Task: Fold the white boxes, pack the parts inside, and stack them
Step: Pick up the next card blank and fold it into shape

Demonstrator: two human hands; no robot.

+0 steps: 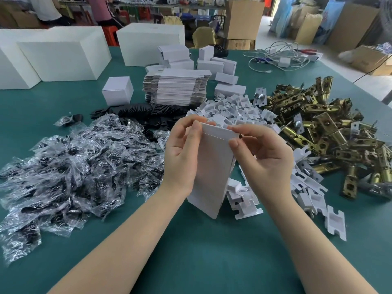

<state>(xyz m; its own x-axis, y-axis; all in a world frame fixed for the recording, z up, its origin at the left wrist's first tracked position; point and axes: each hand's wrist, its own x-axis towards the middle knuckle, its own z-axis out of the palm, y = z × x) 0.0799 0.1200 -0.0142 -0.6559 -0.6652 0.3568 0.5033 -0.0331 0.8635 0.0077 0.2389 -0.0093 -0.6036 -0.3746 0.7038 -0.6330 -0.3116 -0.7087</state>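
Teal felt tabletop lies nearest, bare. Above it, the left hand and right hand pinch the top corners of a flat, unfolded white cardboard box. Beyond that box sits a stack of flat white box blanks.

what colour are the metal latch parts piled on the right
Brassy gold with darker, shiny patches; the latches show best in the head view, the only one.

Two bare forearms show, with no sleeves reaching into view. The left hand and the right hand wear no gloves, rings, watch or bands. The fingernails are short, plain and unpainted.
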